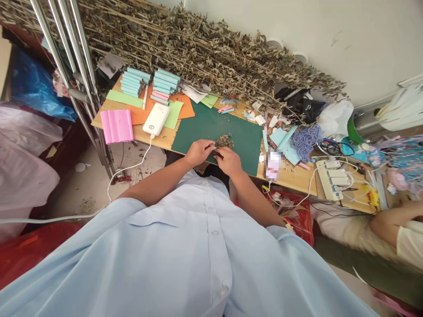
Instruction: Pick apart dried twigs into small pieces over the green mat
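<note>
A green cutting mat (190,130) lies on the wooden table at my front. My left hand (199,152) and my right hand (229,161) meet over its near edge, fingertips pinched close together. Whatever is between the fingers is too small and covered to name. Just beyond the fingertips is a small heap of crumbled dried leaves (225,141). Small rolled paper sticks (226,108), pink and blue, lie at the mat's far edge.
Dried leafy stalks (198,48) are piled behind the table. Stacked blue paper rolls (165,81), a white power bank (156,119) and pink paper (116,126) stand left. Right are a phone (273,166), purple yarn (306,141), a power strip (329,179) and another person's arm (393,222).
</note>
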Tool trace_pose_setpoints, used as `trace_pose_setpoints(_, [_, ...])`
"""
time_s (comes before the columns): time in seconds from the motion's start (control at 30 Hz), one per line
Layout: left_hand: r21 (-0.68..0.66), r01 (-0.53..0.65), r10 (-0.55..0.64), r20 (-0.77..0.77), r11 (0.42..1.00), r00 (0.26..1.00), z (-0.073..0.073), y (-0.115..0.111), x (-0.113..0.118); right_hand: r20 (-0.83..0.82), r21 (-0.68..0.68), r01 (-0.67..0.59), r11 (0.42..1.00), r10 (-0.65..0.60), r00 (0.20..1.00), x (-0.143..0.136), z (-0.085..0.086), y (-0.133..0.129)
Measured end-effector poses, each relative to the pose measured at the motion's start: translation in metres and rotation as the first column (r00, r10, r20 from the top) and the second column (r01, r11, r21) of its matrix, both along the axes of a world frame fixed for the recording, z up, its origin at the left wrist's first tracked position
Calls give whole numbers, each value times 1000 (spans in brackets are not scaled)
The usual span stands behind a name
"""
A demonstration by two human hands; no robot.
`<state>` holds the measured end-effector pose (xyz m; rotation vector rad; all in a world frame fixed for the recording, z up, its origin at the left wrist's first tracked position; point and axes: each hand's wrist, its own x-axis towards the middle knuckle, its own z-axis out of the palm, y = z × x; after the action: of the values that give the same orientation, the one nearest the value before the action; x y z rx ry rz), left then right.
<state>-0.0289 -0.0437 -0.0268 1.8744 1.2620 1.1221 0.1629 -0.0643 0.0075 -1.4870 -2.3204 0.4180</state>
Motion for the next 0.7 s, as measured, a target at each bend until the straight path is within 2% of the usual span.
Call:
trace_pose_setpoints(0.1, [4, 5, -5, -19, 1000, 1000, 0, 1, 0, 21, 28, -34, 999, 33, 999, -4, -5, -1])
trace_pose_setpoints(0.2, [6, 7, -7, -27, 1000, 1000, -2, 1, 0, -35, 60, -23, 998, 25, 999, -3, -6, 3])
trace_pose_setpoints(0.33, [24, 22, -22, -20, 999, 1000, -2, 1, -1, -204, 125, 73, 989, -47, 978, -4, 8, 10])
trace_pose_setpoints(0.43, [36, 51, -50, -18, 998, 999, 0, 0, -2, -241, 163, 36, 986, 5, 970, -8, 24, 12])
trace_pose_setpoints(0.53, [49, 65, -65, -17, 997, 998, 2, -1, -2, -162, 157, -41, 987, 67, 985, -14, 37, 14])
trace_pose_setpoints(0.7, [63, 70, -69, -24, 996, 997, 3, -1, -2, 89, 90, -134, 987, 126, 988, -20, 49, 18])
